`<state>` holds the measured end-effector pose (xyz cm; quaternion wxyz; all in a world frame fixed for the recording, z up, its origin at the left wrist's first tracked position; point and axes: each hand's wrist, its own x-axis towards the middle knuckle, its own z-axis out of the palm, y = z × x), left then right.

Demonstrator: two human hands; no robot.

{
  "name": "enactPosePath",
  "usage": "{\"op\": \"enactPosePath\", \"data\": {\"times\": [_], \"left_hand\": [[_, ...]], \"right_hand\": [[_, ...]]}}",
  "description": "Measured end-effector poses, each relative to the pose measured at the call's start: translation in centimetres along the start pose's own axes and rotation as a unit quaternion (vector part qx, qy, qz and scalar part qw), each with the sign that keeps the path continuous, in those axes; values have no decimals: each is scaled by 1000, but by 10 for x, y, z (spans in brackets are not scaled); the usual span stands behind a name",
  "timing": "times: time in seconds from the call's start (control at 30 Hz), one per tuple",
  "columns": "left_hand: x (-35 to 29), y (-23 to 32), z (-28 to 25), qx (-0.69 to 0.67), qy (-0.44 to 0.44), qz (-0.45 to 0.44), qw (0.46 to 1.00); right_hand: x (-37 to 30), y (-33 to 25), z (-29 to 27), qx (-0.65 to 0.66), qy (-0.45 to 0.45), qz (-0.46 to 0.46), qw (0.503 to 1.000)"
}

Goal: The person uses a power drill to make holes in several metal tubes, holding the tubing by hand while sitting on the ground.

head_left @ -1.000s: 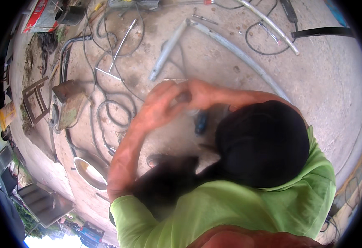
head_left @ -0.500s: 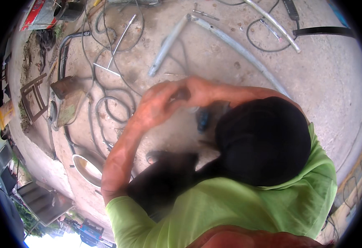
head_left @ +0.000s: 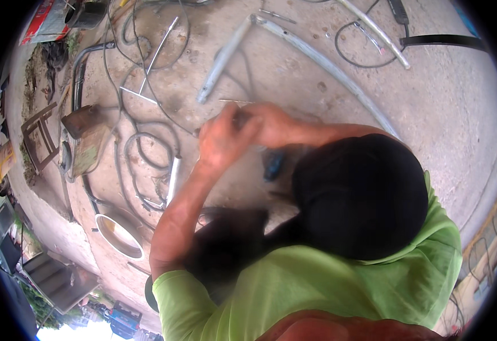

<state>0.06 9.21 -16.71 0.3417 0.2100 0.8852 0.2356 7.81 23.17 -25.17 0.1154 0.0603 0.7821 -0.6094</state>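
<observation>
My left hand [head_left: 223, 139] and my right hand [head_left: 271, 122] meet low over the concrete floor, fingers curled in against each other. Between them sits a small dark patch; what they hold, if anything, I cannot make out. Just beyond the fingers a thin rod [head_left: 234, 101] lies on the ground. Below my right wrist is a blurred blue object [head_left: 273, 165], its kind unclear. A silver tube [head_left: 174, 177] shows beside my left forearm. A large black rounded shape [head_left: 362, 196] covers part of my right arm.
Two grey metal pipes [head_left: 316, 48] form an angle ahead. Hoses and cables [head_left: 140, 150] coil at the left, near a T-shaped metal rod [head_left: 152, 68] and a white-rimmed ring [head_left: 119, 236]. A dark metal frame [head_left: 39, 136] lies further left. Another pipe [head_left: 376, 34] is at the far right.
My left hand has tilted more upright against the right, and its forearm has shifted right, uncovering the silver tube. The floor scene has slid slightly left. Both hands stay together.
</observation>
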Motion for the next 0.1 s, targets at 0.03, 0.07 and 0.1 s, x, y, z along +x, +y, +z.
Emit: {"op": "enactPosePath", "data": {"times": [0.03,0.07,0.1], "left_hand": [[1,-4,3,-15,3,26,1000],[2,-8,5,-30,8,51,998],[3,-14,5,-42,-4,73,996]], "right_hand": [[-1,0,-2,11,-15,-1,1000],[-1,-1,-5,21,-33,-5,999],[-1,-1,-10,31,-50,-8,998]]}}
